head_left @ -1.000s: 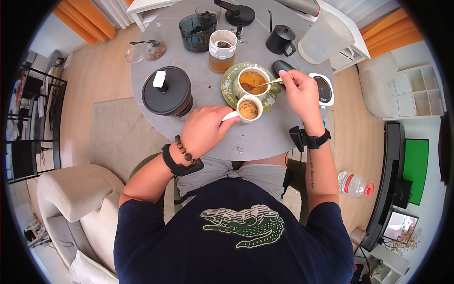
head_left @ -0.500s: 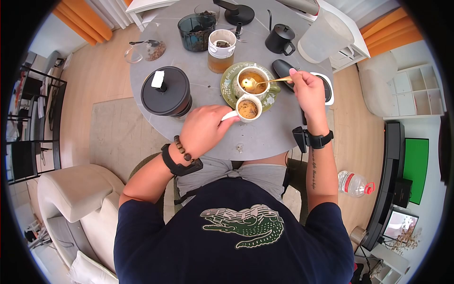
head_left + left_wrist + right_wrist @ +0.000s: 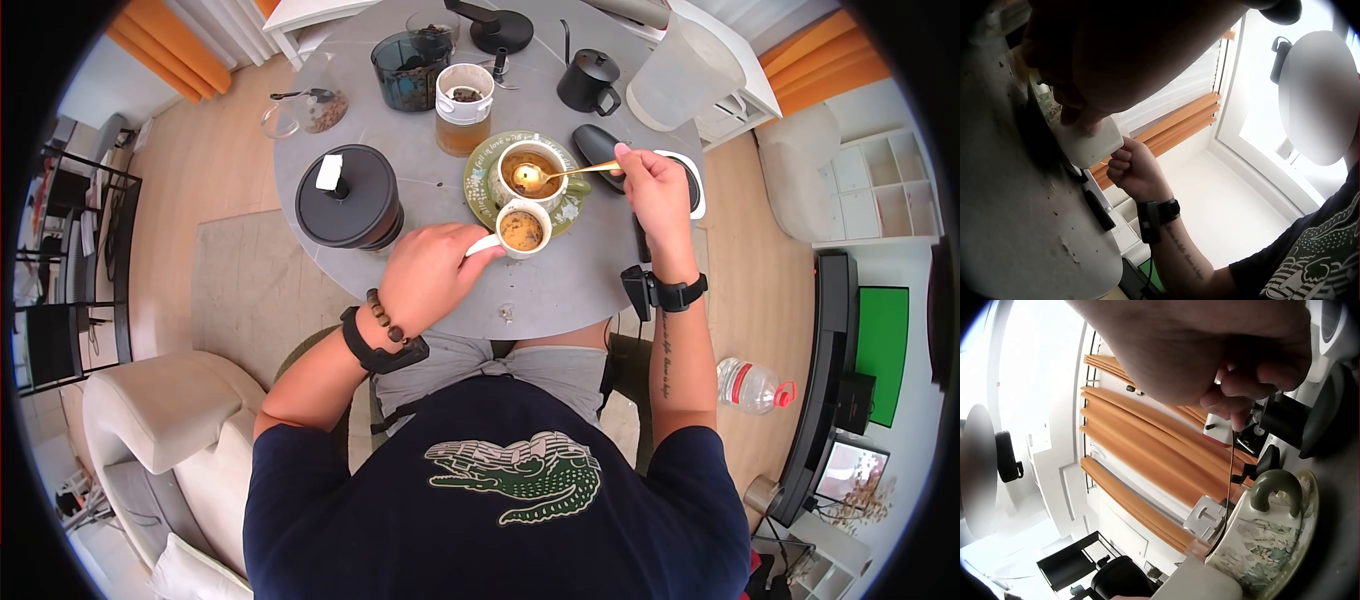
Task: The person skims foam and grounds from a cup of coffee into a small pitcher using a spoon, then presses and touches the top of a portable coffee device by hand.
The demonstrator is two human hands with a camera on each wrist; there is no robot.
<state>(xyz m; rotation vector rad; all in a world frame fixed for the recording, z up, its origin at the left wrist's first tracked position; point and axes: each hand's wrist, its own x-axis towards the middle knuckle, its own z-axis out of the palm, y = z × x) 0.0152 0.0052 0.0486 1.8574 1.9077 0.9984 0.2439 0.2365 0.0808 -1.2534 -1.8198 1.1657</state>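
My left hand [image 3: 430, 268] holds a small white cup [image 3: 1099, 145] by its handle. Brown liquid with dark specks fills this cup, which is close against the near side of a larger teacup [image 3: 1250, 547]. That teacup has a leafy pattern, a green handle [image 3: 1280, 482] and amber liquid inside, and stands on a green saucer [image 3: 478, 182]. Between thumb and fingers, my right hand [image 3: 660, 198] pinches a thin gold spoon [image 3: 592, 169]. The spoon's bowl lies within the teacup's rim, tilted and catching the light.
Left of the cups stands a black-lidded canister [image 3: 345, 200]. Behind them are a glass with a white filter top [image 3: 464, 85], a dark tinted container [image 3: 410, 75] and a black gooseneck kettle [image 3: 588, 80]. A white scale [image 3: 692, 180] and clear pitcher [image 3: 685, 80] are at right.
My right hand has shifted right and slightly toward me, and the spoon's bowl has come up from the liquid into plain sight. The left hand and small cup have barely moved.
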